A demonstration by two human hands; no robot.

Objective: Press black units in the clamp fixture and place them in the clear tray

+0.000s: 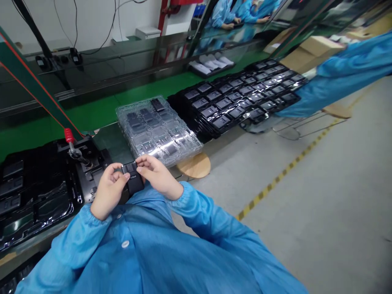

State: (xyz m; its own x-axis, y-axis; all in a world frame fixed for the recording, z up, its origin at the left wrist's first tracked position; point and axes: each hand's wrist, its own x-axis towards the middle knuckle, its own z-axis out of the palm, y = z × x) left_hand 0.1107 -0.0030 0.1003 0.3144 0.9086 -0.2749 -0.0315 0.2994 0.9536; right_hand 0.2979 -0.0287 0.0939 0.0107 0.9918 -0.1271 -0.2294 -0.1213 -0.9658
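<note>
1. Two bare hands meet at the lower centre of the view: the left hand (108, 190) and the right hand (157, 175) are together, both pinching a small black rectangular plastic device (133, 183) between fingers and thumbs.
2. That device is held up off the bench, just above the person's chest, and its pale printed lettering is too small to read with certainty.
3. Just beyond the hands, a stack of clear moulded plastic trays (157, 130) holds dark rectangular parts in its pockets, its near edge close to the right hand.
4. Beside the left hand, a glossy black moulded tray (36, 192) lies next to a black metal fixture (90, 175) fitted with a red-handled clamp (69, 135).
5. Further along, many overlapping glossy black trays (241, 94) rest on a long green conveyor belt (92, 102).
6. A blue cleanroom sleeve (343, 77), belonging to a co-worker, reaches in from the right above those black trays, near a cardboard box (312, 53).
7. A round wooden stool seat (194, 165) stands just past the clear trays, and yellow-and-black tape (281, 175) runs across the grey floor.
8. The person wears a blue smock (137, 245) with a white button.
</note>
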